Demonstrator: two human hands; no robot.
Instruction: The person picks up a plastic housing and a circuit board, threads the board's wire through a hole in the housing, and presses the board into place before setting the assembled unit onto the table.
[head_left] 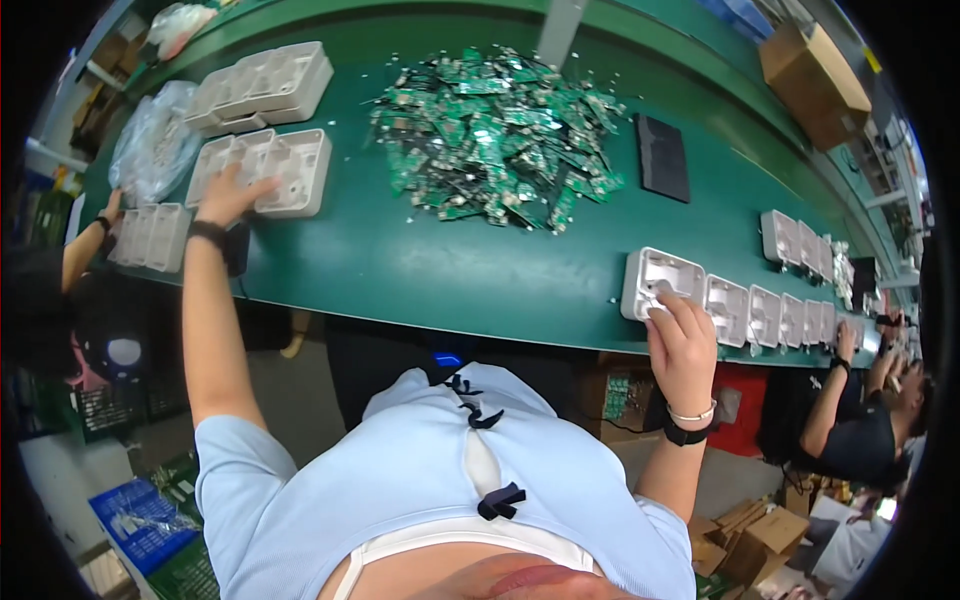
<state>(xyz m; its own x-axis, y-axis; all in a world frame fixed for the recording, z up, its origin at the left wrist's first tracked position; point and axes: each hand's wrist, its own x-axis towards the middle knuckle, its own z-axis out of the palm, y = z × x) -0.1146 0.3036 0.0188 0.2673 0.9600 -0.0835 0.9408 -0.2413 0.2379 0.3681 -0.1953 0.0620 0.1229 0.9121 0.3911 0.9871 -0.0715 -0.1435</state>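
My left hand [232, 193] rests with its fingers spread over a white plastic housing [305, 150] at the left; the thumb points right. Behind that housing lies another row of white housings [285, 80]. At the right, my right hand [684, 345] reaches into the nearest white open-topped box [680, 268] of a row along the table's front edge. Its fingertips are pressed together inside the box, and what they hold, if anything, is too small to name. A heap of green circuit boards [500, 140] lies between my hands, farther back.
A flat black pad [662, 157] lies right of the heap on the green table [470, 270]. More white boxes [795, 243] stand farther right. A clear plastic bag [155, 145] sits at the far left. Other people's hands [848, 340] work at both ends. Cardboard boxes [775, 530] are on the floor.
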